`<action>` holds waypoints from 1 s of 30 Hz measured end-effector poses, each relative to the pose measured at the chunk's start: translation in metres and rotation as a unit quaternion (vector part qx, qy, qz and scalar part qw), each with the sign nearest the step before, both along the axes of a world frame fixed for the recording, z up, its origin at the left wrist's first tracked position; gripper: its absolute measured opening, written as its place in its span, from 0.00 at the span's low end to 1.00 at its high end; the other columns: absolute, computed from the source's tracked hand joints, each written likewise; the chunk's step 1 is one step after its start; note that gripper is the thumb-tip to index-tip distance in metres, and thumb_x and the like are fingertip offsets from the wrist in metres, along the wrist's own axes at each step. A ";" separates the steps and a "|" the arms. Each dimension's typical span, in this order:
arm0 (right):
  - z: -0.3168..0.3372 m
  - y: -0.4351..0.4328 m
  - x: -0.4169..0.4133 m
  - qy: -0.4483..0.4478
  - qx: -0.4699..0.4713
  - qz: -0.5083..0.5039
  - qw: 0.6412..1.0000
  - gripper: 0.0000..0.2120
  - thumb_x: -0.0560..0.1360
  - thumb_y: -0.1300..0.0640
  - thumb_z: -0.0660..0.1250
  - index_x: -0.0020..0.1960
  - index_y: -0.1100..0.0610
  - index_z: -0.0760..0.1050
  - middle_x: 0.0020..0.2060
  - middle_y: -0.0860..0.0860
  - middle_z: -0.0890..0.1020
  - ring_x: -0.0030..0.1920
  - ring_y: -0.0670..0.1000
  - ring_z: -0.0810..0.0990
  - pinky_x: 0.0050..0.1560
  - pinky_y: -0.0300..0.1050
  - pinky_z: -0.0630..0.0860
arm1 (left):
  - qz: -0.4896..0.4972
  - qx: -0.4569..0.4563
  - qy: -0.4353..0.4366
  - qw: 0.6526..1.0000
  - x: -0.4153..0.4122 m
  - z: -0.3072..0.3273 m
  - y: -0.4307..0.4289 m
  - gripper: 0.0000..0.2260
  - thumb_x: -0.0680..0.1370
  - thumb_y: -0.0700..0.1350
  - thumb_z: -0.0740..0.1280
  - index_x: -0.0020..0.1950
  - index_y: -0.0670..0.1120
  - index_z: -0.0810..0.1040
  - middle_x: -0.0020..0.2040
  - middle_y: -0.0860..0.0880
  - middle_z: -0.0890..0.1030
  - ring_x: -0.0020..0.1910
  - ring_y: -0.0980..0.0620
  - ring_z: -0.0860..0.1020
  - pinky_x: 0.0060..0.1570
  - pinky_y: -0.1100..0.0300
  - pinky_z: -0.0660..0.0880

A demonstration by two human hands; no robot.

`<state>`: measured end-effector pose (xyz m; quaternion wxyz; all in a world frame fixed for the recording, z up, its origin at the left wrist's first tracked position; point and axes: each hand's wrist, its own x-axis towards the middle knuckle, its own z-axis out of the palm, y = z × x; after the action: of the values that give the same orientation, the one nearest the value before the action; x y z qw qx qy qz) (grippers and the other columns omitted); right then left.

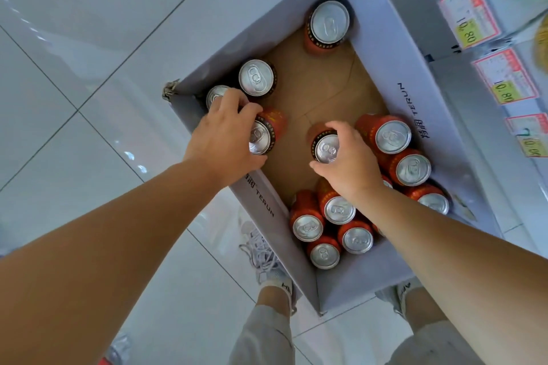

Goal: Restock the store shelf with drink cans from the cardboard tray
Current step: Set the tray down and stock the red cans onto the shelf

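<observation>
A white cardboard tray [394, 74] with a brown floor stands on the tiled floor below me. Several orange drink cans with silver tops stand in it. My left hand [225, 136] is wrapped around one orange can [264, 135] near the tray's left wall. My right hand [347, 160] grips another orange can [325, 147] in the middle of the tray. A lone can [328, 24] stands in the far corner. Two cans [255, 77] stand beyond my left hand. A cluster of cans [338, 210] fills the near right part.
The store shelf edge [486, 47] runs along the right, with red and yellow price tags [470, 15]. Glossy white floor tiles [89, 68] spread to the left. My legs and shoes [275, 272] stand right against the tray's near side.
</observation>
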<state>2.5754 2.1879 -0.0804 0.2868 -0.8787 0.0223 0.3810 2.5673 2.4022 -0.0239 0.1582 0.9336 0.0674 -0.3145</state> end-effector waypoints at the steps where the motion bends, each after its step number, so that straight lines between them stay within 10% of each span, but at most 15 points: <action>1: 0.010 -0.002 0.001 -0.005 -0.005 -0.012 1.000 0.35 0.67 0.50 0.77 0.69 0.49 0.66 0.65 0.49 0.74 0.62 0.53 0.75 0.55 0.44 0.72 | 0.046 -0.044 -0.001 0.998 -0.002 0.010 -0.004 0.33 0.65 0.50 0.79 0.66 0.46 0.72 0.64 0.48 0.68 0.61 0.45 0.72 0.58 0.49 0.74; 9: 0.241 -0.021 0.021 -0.058 0.031 -0.114 0.991 0.31 0.64 0.46 0.77 0.63 0.40 0.67 0.52 0.37 0.77 0.50 0.38 0.73 0.47 0.32 0.65 | 0.225 -0.179 -0.042 0.957 0.000 0.182 -0.038 0.29 0.65 0.50 0.78 0.62 0.51 0.70 0.54 0.54 0.78 0.50 0.53 0.77 0.48 0.59 0.74; 16: 0.536 -0.041 0.045 -0.194 0.077 -0.189 0.959 0.32 0.61 0.50 0.78 0.60 0.46 0.66 0.48 0.40 0.78 0.51 0.46 0.80 0.51 0.43 0.75 | 0.226 -0.222 -0.131 0.939 0.031 0.459 -0.063 0.31 0.59 0.65 0.72 0.56 0.59 0.65 0.45 0.65 0.77 0.42 0.65 0.76 0.45 0.64 0.70; 23: 0.794 -0.096 0.014 -0.341 0.146 -0.277 0.886 0.31 0.59 0.51 0.79 0.56 0.39 0.68 0.46 0.33 0.77 0.45 0.28 0.75 0.43 0.21 0.67 | 0.111 -0.325 -0.286 0.895 0.042 0.704 -0.115 0.27 0.62 0.62 0.74 0.57 0.62 0.69 0.52 0.60 0.80 0.53 0.60 0.79 0.53 0.54 0.77; 30: 0.926 -0.189 -0.032 -0.512 0.186 -0.363 0.756 0.32 0.55 0.44 0.75 0.55 0.26 0.68 0.51 0.28 0.77 0.55 0.39 0.79 0.57 0.52 0.78 | -0.018 -0.430 -0.376 0.820 0.040 0.851 -0.209 0.30 0.59 0.62 0.76 0.57 0.64 0.69 0.52 0.68 0.79 0.50 0.68 0.78 0.47 0.71 0.72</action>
<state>2.5435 1.9991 0.8458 0.5303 -0.7975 0.1179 -0.2624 2.6076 2.1931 0.8269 0.5512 0.8174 -0.1561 0.0617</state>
